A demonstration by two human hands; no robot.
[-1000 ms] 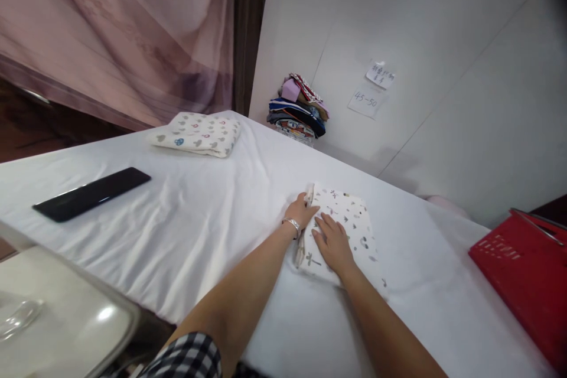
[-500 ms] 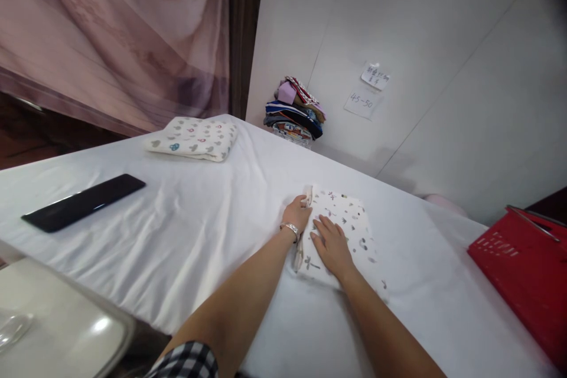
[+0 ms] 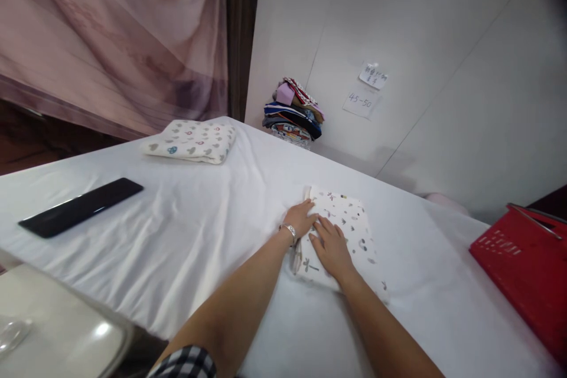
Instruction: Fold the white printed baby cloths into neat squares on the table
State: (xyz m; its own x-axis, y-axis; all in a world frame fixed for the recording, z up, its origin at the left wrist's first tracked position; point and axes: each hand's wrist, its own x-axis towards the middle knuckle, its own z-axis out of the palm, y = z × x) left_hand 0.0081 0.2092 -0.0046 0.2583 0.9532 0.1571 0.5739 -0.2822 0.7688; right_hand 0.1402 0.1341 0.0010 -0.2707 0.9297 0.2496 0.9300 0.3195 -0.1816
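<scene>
Fingers (image 3: 328,228) of the right hand (image 3: 335,253) are lying spread and flat on a folded white printed cloth (image 3: 354,227), gripping nothing, while those of the left hand (image 3: 300,218) are resting over its left edge; whether they are pinching the layers is not showing. Both hands are apparently working as a brace, their weight keeping the bulky fold from springing open. The cloth is lying on a white-covered counter (image 3: 425,283) directly before the person, probably because both arms are reaching that spot comfortably. To the right, a red bag-like item (image 3: 522,277) is sitting at the counter's side, well apart from the hands and seemingly leaving them elbow room. To the left, a glossy black slab (image 3: 84,207) is lying flat, its purpose unclear. Farther back, a second folded cloth (image 3: 192,140), dotted with mushroom-like prints, is lying near the counter's far corner, perhaps sitting there to be out of the hands' way. Beyond the back edge, folded fabrics (image 3: 292,112) are sitting in a stack near the wall (image 3: 443,41), their flat shapes likely helping the pile hold; what is supporting it is hidden. Two handwritten papers (image 3: 358,107) are hanging on the wall, one reading "45-50."
</scene>
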